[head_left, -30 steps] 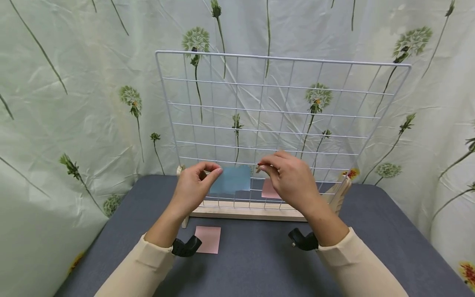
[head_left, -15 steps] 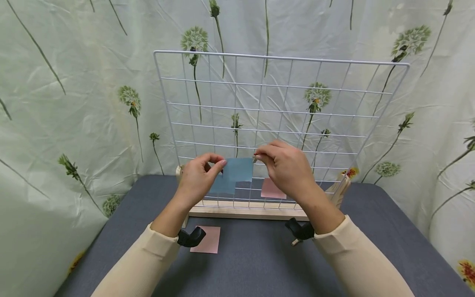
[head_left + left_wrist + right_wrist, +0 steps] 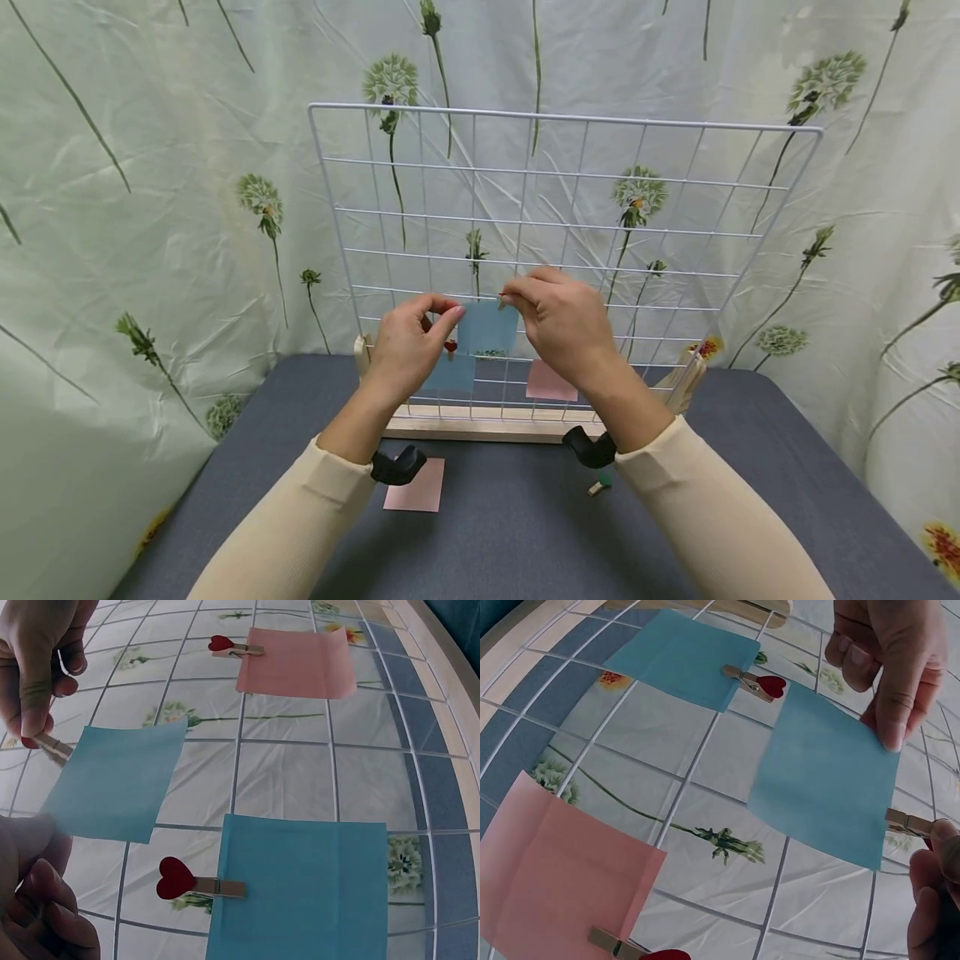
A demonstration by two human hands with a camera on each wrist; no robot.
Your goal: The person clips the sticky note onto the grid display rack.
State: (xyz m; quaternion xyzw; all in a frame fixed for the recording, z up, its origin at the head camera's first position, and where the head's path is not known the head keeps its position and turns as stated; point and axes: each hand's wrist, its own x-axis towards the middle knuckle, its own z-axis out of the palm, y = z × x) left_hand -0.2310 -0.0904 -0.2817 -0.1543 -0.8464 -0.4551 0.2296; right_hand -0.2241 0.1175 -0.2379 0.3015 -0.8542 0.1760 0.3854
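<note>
My left hand (image 3: 408, 346) pinches a blue paper note (image 3: 489, 331) by its upper left corner, in front of the white wire grid (image 3: 570, 119). At the note's upper right corner, my right hand (image 3: 566, 325) pinches a small wooden clothespin (image 3: 907, 823) with a red end; its tip meets the paper's edge. Lower on the grid, a second blue note (image 3: 307, 885) hangs under a clothespin with a red heart (image 3: 176, 878). To its right a pink note (image 3: 551, 381) hangs from another heart clothespin (image 3: 238, 649).
A pink note (image 3: 422, 490) lies on the dark grey table (image 3: 510, 533), partly under the left wrist camera. Near the right wrist lies a clothespin (image 3: 597, 487) with a green end. The grid stands in a wooden base (image 3: 495, 427) before a flowered curtain (image 3: 187, 250).
Both hands have risen together, carrying the blue note and the clothespin up the grid. The right hand has come leftward to the note's corner. The lower blue note's red heart has come into view.
</note>
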